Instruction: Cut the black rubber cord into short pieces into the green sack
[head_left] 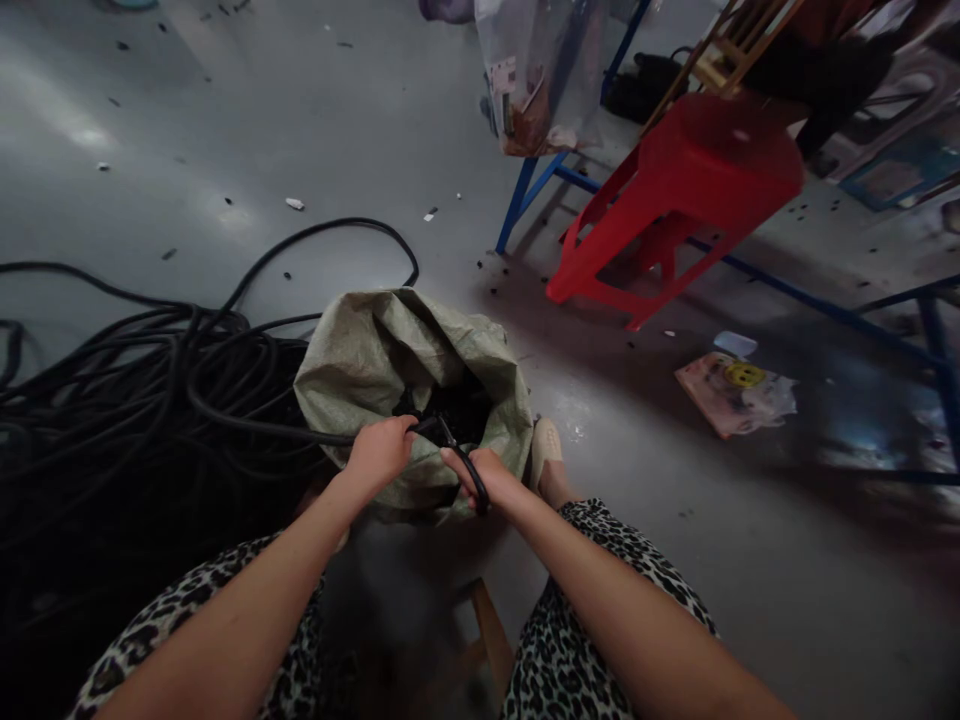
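Note:
My left hand (pixel 381 450) is closed around a black rubber hose or cable (pixel 274 430), with a short end poking out past my thumb. In my right hand (pixel 484 475) is a pair of scissors (pixel 474 480) with black handles, their blades at the hose end. Both hands are over the mouth of a pale green woven sack (pixel 352 350), which stands open on the floor between my feet. Dark pieces (pixel 472 405) lie inside the sack, too shadowed to make out singly.
Coils of the black hose (pixel 150 370) are heaped at the left. A red plastic stool (pixel 705 170) stands at the upper right beside a blue metal frame (pixel 517 205) and a clear plastic bag (pixel 536 80). A flat package (pixel 735 395) and small scraps lie on the grey floor.

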